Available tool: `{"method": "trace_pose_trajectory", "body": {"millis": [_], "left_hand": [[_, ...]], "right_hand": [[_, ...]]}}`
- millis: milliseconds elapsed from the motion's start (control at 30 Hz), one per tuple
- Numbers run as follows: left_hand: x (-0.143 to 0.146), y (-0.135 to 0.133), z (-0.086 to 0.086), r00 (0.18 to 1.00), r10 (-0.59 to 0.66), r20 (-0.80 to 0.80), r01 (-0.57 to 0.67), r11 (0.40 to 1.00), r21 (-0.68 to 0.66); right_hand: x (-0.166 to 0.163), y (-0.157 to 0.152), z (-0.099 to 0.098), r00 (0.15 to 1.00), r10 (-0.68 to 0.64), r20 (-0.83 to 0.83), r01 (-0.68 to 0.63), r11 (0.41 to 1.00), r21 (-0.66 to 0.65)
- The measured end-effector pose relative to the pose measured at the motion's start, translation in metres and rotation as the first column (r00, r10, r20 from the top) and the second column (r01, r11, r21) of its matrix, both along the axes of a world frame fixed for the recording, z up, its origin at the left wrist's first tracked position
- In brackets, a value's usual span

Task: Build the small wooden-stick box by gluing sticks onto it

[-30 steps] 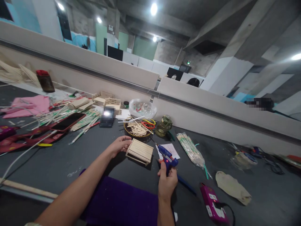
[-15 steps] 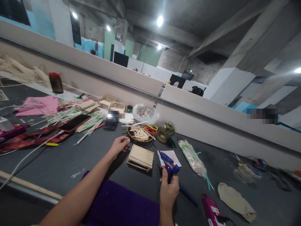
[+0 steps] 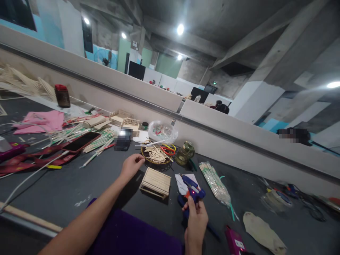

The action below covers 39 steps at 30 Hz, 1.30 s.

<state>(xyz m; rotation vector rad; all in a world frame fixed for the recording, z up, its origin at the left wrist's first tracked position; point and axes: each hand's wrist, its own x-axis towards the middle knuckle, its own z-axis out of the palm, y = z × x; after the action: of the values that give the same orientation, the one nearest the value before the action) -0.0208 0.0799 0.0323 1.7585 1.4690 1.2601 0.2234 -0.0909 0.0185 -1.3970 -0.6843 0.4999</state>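
Observation:
My right hand (image 3: 196,220) is wrapped around a blue hot glue gun (image 3: 195,191), whose nozzle points up and left over a sheet of white paper (image 3: 180,185). A small red light glows on the gun's body. My left hand (image 3: 132,165) is closed in a pinch at the left edge of a round basket (image 3: 145,156) of short wooden sticks (image 3: 156,154); anything between its fingertips is too small or hidden to make out. Between the hands stands a small table-like model made of wooden sticks (image 3: 155,180), its slatted top facing up.
Behind the basket are a plastic bowl (image 3: 163,131) and a green-tinted jar (image 3: 185,153). Bagged sticks (image 3: 215,182), a beige cloth pad (image 3: 262,232) and a magenta device (image 3: 235,241) lie to the right. Leftward are a phone (image 3: 81,141), cables and wrapped sticks (image 3: 101,147).
My right hand has moved slightly right and down with the glue gun, which has turned so an orange part shows. My left hand stays pinched by the basket. The whole view has shifted a little.

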Motion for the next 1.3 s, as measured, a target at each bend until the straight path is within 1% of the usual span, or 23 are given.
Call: {"method": "trace_pose_trajectory", "body": {"millis": [33,100,167,200,300,433,533,600,667,767,867,967,1067,1167,1233,1300], "left_hand": [[0.002,0.005,0.007,0.996,-0.022,-0.085,0.027,0.998,0.062],[0.01,0.018,0.021,0.958,-0.099,-0.271,0.147,0.976,0.162],[0.023,0.034,0.031,0.868,-0.178,-0.464,0.271,0.952,0.142],[0.029,0.042,0.034,0.803,-0.227,-0.551,0.328,0.94,0.092],[0.048,0.063,0.031,0.704,-0.323,-0.633,0.409,0.912,-0.01],[0.062,0.081,0.021,0.627,-0.392,-0.673,0.44,0.891,-0.109],[0.064,0.091,0.018,0.612,-0.418,-0.672,0.426,0.89,-0.166],[0.063,0.1,0.021,0.62,-0.434,-0.654,0.406,0.89,-0.206],[0.058,0.109,0.025,0.639,-0.456,-0.619,0.386,0.887,-0.254],[0.049,0.12,0.032,0.679,-0.505,-0.533,0.373,0.862,-0.342],[0.04,0.123,0.038,0.723,-0.529,-0.445,0.361,0.838,-0.408],[0.035,0.123,0.04,0.749,-0.518,-0.412,0.339,0.835,-0.433],[0.037,0.123,0.037,0.75,-0.469,-0.467,0.27,0.861,-0.432],[0.045,0.125,0.031,0.71,-0.403,-0.577,0.201,0.902,-0.382],[0.052,0.125,0.028,0.671,-0.374,-0.64,0.192,0.922,-0.337],[0.059,0.123,0.026,0.626,-0.381,-0.68,0.212,0.923,-0.321]], "right_hand": [[0.0,0.002,0.001,0.998,0.013,-0.065,-0.01,0.999,0.05],[0.0,0.006,0.003,0.984,0.046,-0.175,-0.023,0.991,0.13],[0.0,0.009,0.004,0.967,0.067,-0.245,-0.021,0.982,0.186],[0.0,0.01,0.005,0.962,0.076,-0.263,-0.021,0.978,0.205],[0.0,0.012,0.005,0.951,0.103,-0.292,-0.03,0.97,0.242],[0.004,0.013,-0.001,0.936,0.121,-0.33,-0.031,0.963,0.267],[0.006,0.014,-0.009,0.928,0.127,-0.351,-0.031,0.964,0.265],[0.006,0.014,-0.012,0.922,0.138,-0.362,-0.041,0.964,0.264],[0.005,0.013,-0.014,0.918,0.156,-0.365,-0.06,0.964,0.26],[0.002,0.012,-0.014,0.919,0.166,-0.359,-0.076,0.965,0.25],[0.0,0.011,-0.013,0.918,0.16,-0.364,-0.073,0.968,0.241],[-0.001,0.01,-0.01,0.908,0.176,-0.379,-0.083,0.965,0.25],[-0.002,0.009,-0.007,0.905,0.188,-0.381,-0.089,0.961,0.262],[-0.004,0.008,-0.004,0.911,0.19,-0.366,-0.094,0.96,0.264],[-0.005,0.008,-0.002,0.918,0.175,-0.356,-0.083,0.962,0.26],[-0.006,0.008,0.0,0.923,0.157,-0.351,-0.068,0.966,0.251]]}}
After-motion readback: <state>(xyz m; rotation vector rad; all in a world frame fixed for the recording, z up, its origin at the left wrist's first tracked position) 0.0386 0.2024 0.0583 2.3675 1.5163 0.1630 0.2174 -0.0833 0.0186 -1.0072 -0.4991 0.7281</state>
